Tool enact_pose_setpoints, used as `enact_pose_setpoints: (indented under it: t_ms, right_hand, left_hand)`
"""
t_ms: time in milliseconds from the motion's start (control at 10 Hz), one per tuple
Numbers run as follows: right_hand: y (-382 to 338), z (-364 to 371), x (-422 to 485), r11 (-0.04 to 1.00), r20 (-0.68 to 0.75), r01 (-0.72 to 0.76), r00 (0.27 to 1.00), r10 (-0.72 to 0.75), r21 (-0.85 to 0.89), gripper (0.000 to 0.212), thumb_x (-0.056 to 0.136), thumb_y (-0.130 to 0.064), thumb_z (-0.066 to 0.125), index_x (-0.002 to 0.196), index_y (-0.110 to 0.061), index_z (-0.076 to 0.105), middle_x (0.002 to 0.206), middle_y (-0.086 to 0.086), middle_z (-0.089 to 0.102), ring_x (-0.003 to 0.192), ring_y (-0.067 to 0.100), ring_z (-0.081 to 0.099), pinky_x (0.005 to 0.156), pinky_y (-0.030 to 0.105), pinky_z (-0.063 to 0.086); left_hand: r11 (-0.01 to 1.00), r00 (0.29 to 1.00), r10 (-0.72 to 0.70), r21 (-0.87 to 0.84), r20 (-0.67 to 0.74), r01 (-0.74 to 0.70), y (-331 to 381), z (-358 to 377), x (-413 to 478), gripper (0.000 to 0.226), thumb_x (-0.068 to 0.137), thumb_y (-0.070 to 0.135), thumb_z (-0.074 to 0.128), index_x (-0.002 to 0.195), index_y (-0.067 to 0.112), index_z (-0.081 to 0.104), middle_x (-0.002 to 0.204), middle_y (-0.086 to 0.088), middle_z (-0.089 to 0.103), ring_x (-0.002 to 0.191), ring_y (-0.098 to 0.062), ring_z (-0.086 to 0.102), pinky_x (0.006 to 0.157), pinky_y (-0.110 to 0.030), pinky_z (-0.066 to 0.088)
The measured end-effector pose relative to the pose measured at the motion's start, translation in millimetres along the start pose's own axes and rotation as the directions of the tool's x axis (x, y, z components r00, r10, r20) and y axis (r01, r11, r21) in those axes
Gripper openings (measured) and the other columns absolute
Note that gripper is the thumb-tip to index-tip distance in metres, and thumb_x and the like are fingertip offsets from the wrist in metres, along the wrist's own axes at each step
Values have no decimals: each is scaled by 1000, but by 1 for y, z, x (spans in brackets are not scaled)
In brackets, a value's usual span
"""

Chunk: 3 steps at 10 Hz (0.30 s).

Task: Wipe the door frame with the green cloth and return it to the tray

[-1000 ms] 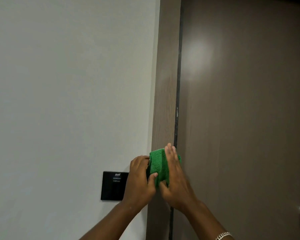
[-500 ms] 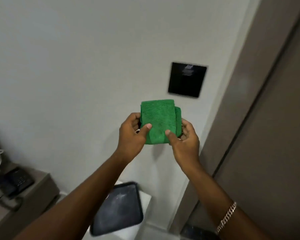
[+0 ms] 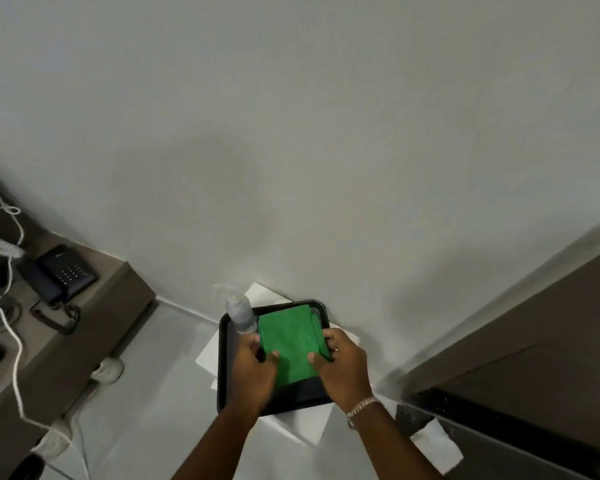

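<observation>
Low in the centre of the frame, the folded green cloth [image 3: 292, 344] lies over the black tray [image 3: 224, 368]. The left hand [image 3: 253, 372] and right hand [image 3: 343, 370] each pinch a near corner, grip closed on it. A clear spray bottle [image 3: 239, 311] stands at the tray's upper-left corner.

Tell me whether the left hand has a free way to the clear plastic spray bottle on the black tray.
Probably yes: the left hand sits just below the clear plastic spray bottle with nothing between, but it holds the folded green cloth.

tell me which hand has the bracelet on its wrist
The right hand, gripping the green cloth's right edge; the left hand's wrist is bare.
</observation>
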State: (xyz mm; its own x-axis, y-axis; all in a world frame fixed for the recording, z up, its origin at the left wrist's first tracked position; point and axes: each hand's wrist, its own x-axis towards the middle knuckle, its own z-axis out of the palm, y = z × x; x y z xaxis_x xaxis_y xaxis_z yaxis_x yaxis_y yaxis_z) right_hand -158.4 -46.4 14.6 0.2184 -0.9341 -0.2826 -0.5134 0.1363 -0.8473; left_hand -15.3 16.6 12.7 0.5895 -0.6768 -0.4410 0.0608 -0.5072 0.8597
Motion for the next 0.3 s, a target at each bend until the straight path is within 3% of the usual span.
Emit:
enact_pose_setpoints:
  t_ms: [100, 200, 300]
  right_hand:
    - [29, 18, 10, 998, 50, -31, 998, 34, -53, 38, 79, -1, 72, 112, -18, 68, 91, -4, 72, 83, 8, 72, 78, 29, 63]
    - [45, 27, 13, 993, 63, -64, 996, 70, -99, 48, 81, 0, 67, 127, -13, 63, 105, 8, 74, 95, 21, 72, 86, 35, 62]
    - [50, 26, -3, 984, 87, -94, 990, 108, -149, 55, 84, -8, 65, 138, -14, 56, 120, 12, 71, 111, 25, 67, 97, 40, 57]
  left_hand:
    - [990, 994, -22, 143, 104, 7, -29, 4, 15, 28, 90, 3, 58, 107, 25, 52, 110, -5, 67, 97, -20, 64, 89, -46, 56]
    - [955, 986, 1, 291, 169, -51, -38, 6, 20, 44, 90, 3, 57, 130, 18, 46, 119, -4, 63, 105, -23, 61, 92, -40, 53]
    - [926, 970, 54, 353, 236, -137, -37, 2, 10, 56, 89, 0, 54, 140, 18, 39, 126, -4, 60, 117, -25, 58, 100, -40, 50]
